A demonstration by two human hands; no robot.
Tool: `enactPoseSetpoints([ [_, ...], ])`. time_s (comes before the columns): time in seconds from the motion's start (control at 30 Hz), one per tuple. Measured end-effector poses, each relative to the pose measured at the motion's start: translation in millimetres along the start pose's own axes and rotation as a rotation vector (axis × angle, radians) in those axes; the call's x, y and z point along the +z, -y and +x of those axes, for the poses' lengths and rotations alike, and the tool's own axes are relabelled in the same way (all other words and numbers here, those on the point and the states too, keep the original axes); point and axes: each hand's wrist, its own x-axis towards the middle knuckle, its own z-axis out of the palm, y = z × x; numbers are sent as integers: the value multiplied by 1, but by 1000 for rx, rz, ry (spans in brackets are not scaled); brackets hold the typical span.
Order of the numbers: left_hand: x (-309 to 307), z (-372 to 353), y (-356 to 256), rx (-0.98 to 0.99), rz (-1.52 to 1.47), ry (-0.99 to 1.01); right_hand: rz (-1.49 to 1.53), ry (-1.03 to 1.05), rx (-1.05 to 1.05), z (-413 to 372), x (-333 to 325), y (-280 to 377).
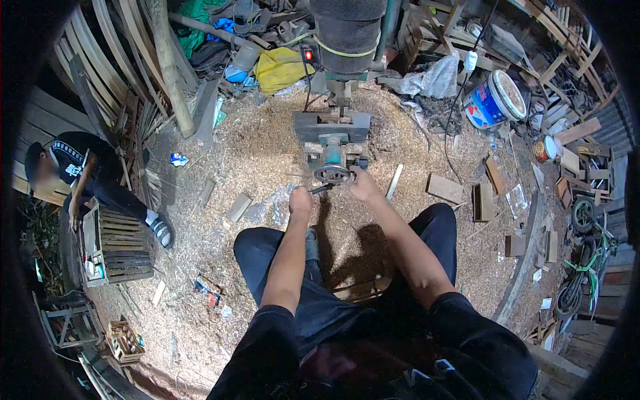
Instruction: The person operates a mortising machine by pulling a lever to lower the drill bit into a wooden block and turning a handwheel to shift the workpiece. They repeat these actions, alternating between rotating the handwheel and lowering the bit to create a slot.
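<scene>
- The left hand (301, 201) was closed around one end of a dark bar (321, 190), which pointed toward the right hand (363, 184).
- The right hand was at the right edge of a round wheel (331, 175), its fingers bent; I cannot tell whether they gripped the wheel or the bar.
- The two hands were apart, with the bar and the wheel between them.
- The wheel was on the near end of a machine (333, 155), just ahead of the hands.
- Well to the right of the hands, a bucket (485, 103) stood tilted.
- Nearer to the right hand, a wooden block (445, 189) lay on the floor (407, 150) among shavings.
- Far to the left of the hands, another person (93, 167) sat beside a slatted crate (120, 247).
</scene>
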Motion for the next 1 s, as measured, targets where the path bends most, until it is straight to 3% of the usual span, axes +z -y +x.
enactPoseSetpoints([
  [0.13,-62,-28,-37,79,-323,-226,131,15,112,3,-18,4],
  [0.23,-97,-19,-54,287,-437,-462,149,-175,-154,19,-40,5],
  [0.27,-113,-16,-61,392,-478,-535,214,-200,-133,25,-56,14],
  [0.3,-134,-13,-71,499,-519,-605,279,-227,-110,23,-84,44],
  [0.43,-252,-10,-144,677,-555,-857,411,-594,-515,92,-165,90],
  [0.5,-316,-12,-185,851,-592,-982,505,-612,-497,118,-219,133],
  [0.6,-376,-3,-229,969,-354,-1208,467,-745,-496,137,-281,205],
  [0.67,-388,14,-245,983,-316,-1177,401,-807,-516,165,-314,231],
  [0.77,-386,24,-256,964,-345,-1187,444,-571,-469,161,-347,272],
  [0.83,-382,24,-260,934,-384,-1209,315,-773,-430,192,-352,284],
  [0.97,-386,18,-256,926,-358,-1170,329,-941,-360,257,-384,301],
  [1.0,-387,20,-256,937,-365,-1168,611,-626,-421,177,-375,331],
])
